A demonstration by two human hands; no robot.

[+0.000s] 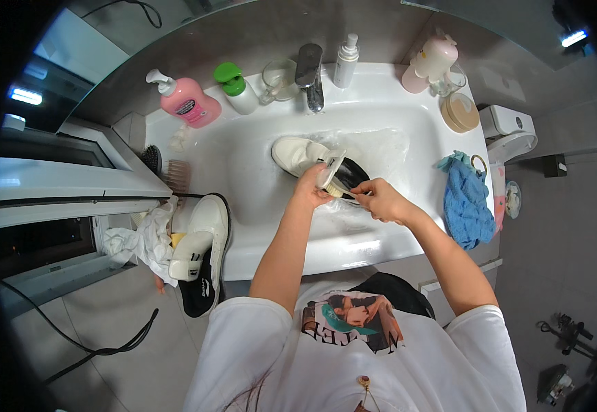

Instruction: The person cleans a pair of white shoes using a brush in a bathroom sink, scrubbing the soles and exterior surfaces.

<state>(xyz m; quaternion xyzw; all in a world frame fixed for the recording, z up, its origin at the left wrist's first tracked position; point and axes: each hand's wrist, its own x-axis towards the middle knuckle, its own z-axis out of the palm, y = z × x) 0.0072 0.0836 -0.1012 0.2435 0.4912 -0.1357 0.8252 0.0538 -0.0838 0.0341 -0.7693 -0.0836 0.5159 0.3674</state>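
A wet white shoe (297,154) with a black insole lies in the white washbasin (257,226), its toe pointing to the upper left. My left hand (310,186) grips the shoe near its raised white tongue (332,164). In my right hand (385,200) is the handle of a scrubbing brush, mostly covered by the fingers. Pale bristles (334,189) of this brush press against the shoe's near side, beside my left fingers. The second white shoe (207,221) rests on the basin's left edge, with its tongue folded out over a black insole.
Behind the basin stand the chrome faucet (309,72), a pink pump bottle (190,103), a green-topped bottle (237,90) and a white pump bottle (347,62). A blue towel (466,206) hangs over the right edge. Hairbrushes (177,175) and crumpled white cloth (146,239) lie at left.
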